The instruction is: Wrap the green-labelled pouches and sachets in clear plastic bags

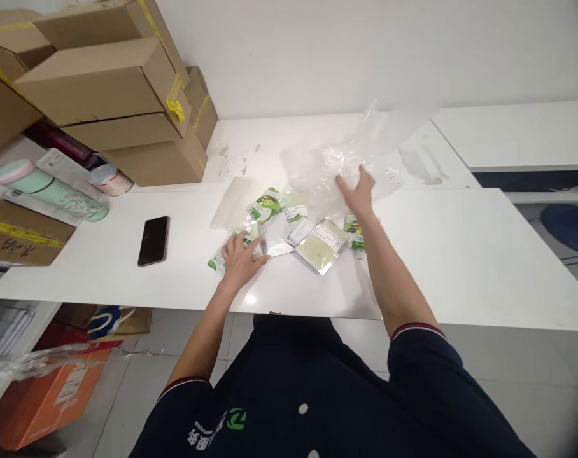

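Observation:
Several small green and silver sachets lie scattered on the white table in front of me. My left hand lies flat, fingers spread, on a sachet at the left of the group. My right hand reaches forward with fingers stretched out, touching a crumpled clear plastic bag behind the sachets. A flat translucent pouch lies just left of the pile.
A black phone lies on the table to the left. Stacked cardboard boxes, a mint green bottle and a small jar fill the far left. An orange box sits on the floor below. A second white table stands at the right.

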Motion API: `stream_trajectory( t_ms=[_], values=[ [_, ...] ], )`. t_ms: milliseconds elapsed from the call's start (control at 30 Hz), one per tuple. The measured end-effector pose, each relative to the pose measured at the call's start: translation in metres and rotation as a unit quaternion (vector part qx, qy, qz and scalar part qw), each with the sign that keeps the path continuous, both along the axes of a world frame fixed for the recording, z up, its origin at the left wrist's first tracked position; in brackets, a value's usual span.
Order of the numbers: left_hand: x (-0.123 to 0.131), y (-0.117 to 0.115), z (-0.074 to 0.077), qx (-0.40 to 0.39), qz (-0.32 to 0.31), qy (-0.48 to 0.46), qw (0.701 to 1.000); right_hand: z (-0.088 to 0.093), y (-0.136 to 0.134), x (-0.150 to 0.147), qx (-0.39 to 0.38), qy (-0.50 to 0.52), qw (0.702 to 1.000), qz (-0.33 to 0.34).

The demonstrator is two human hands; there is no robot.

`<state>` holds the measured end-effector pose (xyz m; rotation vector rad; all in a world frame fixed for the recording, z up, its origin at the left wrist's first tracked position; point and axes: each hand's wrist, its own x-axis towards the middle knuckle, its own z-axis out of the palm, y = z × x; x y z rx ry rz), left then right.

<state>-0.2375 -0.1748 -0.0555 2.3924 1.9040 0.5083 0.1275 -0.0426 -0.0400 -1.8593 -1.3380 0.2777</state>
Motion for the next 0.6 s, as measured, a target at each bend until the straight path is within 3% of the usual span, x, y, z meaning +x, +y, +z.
stream_trajectory(
  t_ms=[100, 167, 300, 433, 533, 600],
  values=[
    [0.005, 0.009, -0.005, -0.004, -0.001, 0.025, 1.0, -0.004, -0.02, -0.024, -0.069, -0.019, 0.993, 0.097],
    [0.009, 0.021, -0.004, -0.003, 0.024, 0.027, 0.999, -0.002, -0.02, -0.032, -0.098, -0.018, 0.989, 0.105],
    [0.028, 0.042, 0.001, -0.018, 0.058, 0.01, 0.998, 0.01, -0.012, -0.04, -0.038, 0.019, 0.999, 0.013],
    [0.047, 0.049, 0.004, -0.048, 0.035, -0.042, 0.997, 0.024, -0.016, -0.031, 0.087, 0.055, 0.995, -0.011],
    [0.036, 0.06, 0.011, -0.042, -0.015, -0.128, 0.991, 0.038, -0.026, -0.003, 0.103, 0.046, 0.992, -0.062],
    [0.015, 0.075, 0.017, -0.008, 0.014, -0.166, 0.986, 0.05, -0.035, 0.009, 0.075, -0.011, 0.99, -0.116]
  ],
)
